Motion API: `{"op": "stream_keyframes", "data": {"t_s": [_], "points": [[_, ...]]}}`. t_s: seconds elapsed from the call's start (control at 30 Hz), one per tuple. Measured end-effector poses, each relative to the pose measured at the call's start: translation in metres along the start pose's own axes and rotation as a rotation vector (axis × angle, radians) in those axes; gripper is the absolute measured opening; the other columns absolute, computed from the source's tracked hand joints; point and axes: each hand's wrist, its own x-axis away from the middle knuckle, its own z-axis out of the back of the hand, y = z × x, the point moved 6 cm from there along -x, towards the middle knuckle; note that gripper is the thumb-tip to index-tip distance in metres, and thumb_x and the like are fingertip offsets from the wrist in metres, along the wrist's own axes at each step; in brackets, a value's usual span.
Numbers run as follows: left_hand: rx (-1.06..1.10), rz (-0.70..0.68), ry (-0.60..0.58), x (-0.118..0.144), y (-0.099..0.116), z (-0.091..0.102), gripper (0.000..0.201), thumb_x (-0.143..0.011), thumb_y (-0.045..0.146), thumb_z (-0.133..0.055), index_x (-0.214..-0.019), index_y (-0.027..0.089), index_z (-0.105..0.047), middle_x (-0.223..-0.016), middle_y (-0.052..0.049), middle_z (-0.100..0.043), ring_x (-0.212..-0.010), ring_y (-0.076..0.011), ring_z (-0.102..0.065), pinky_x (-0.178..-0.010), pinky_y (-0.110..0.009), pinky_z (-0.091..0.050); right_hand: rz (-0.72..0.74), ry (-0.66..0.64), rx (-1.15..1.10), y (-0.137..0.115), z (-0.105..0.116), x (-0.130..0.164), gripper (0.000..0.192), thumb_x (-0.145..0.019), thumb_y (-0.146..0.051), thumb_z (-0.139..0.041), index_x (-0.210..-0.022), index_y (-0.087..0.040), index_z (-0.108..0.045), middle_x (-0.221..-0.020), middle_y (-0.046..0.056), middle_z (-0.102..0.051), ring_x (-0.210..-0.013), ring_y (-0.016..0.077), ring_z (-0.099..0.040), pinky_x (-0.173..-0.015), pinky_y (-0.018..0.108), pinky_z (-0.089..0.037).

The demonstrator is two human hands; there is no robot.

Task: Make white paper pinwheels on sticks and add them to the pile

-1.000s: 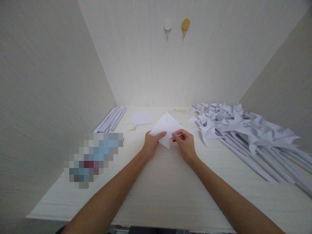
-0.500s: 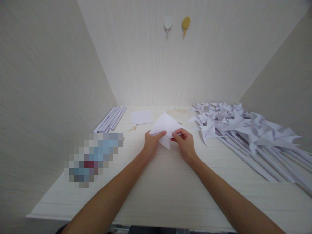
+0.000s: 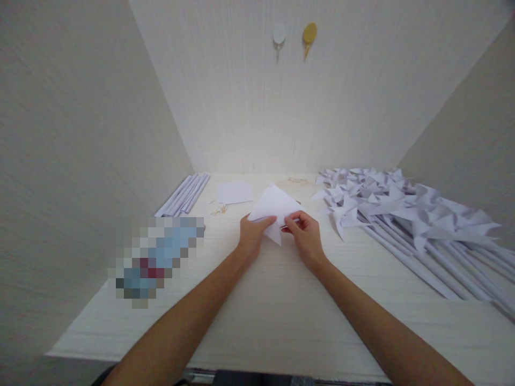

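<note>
**Fold closing on the sheet; hands barely shifted**

Far left: bundle of rolled tubes [image 3: 184, 194] against the wall, a blurred patch in front of it. Small flat square [image 3: 234, 192] just right of the tubes, with tiny scraps [image 3: 218, 209] beside it.

Centre: left hand [image 3: 252, 236] pinching the near-left edge of the sheet [image 3: 274, 206], thumb on top, fingers under. Sheet held just off the table [image 3: 261, 311], between both hands, tilted up toward the wall. One second back, a dark slit ran down from the upper point; now gone, upper faces lying as one plane. Reads as a flap brought flush, fold nearly set. Right hand [image 3: 306, 236] pinching the right corner, fingers curled; thumb moved slightly inward along the edge.

Right: heap of finished pinwheels [image 3: 386, 206] on long sticks, unchanged, well apart from the hands.

Wall above: white hook [image 3: 279, 34] and yellow hook [image 3: 309, 33].
</note>
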Motion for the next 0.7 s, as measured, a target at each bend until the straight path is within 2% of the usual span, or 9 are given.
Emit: {"op": "stream_keyframes", "data": {"t_s": [0.17,0.33,0.43,0.6,0.7], "points": [[0.006,-0.014,0.029,0.001,0.001,0.000,0.029,-0.040,0.013,-0.074,-0.068,0.011,-0.068,-0.064,-0.003,-0.068,-0.057,-0.0138,-0.059,-0.059,-0.027,-0.047,0.042,0.015,-0.008,-0.003,-0.003,0.003,0.025,-0.058,-0.033,-0.067,-0.062,-0.019,-0.048,-0.051,-0.007,-0.052,-0.048,0.0089,-0.054,-0.049,0.023,-0.045],[0.052,-0.014,0.033,0.007,-0.002,-0.005,0.028,-0.044,0.014,-0.072,-0.072,0.011,-0.068,-0.066,-0.003,-0.069,-0.059,-0.0149,-0.060,-0.061,-0.029,-0.048,0.073,0.060,-0.113,-0.003,-0.008,0.010,0.035,-0.057,-0.026,-0.069,-0.077,-0.022,-0.041,-0.054,-0.010,-0.049,-0.046,0.0073,-0.049,-0.043,0.018,-0.037],[0.066,-0.020,0.045,0.012,-0.003,-0.009,0.029,-0.045,0.014,-0.072,-0.074,0.010,-0.068,-0.069,-0.005,-0.069,-0.060,-0.0158,-0.061,-0.062,-0.030,-0.049,0.098,0.099,-0.112,-0.004,-0.007,0.011,0.034,-0.060,-0.023,-0.067,-0.082,-0.023,-0.040,-0.051,-0.012,-0.046,-0.044,0.0071,-0.046,-0.041,0.017,-0.034],[0.054,-0.056,0.083,0.018,-0.003,-0.013,0.027,-0.047,0.015,-0.072,-0.073,0.009,-0.067,-0.070,-0.006,-0.069,-0.061,-0.0155,-0.061,-0.064,-0.030,-0.049,0.124,0.080,-0.173,-0.006,-0.007,0.010,0.037,-0.060,-0.022,-0.065,-0.084,-0.024,-0.037,-0.063,-0.008,-0.055,-0.057,0.0099,-0.057,-0.053,0.021,-0.043],[0.070,-0.034,0.063,0.017,-0.003,-0.012,0.028,-0.046,0.015,-0.073,-0.073,0.010,-0.066,-0.071,-0.005,-0.069,-0.063,-0.0159,-0.061,-0.065,-0.031,-0.049,0.118,0.080,-0.155,-0.006,-0.006,0.008,0.040,-0.060,-0.022,-0.065,-0.087,-0.025,-0.036,-0.066,-0.007,-0.057,-0.058,0.0104,-0.057,-0.052,0.022,-0.043]]}}
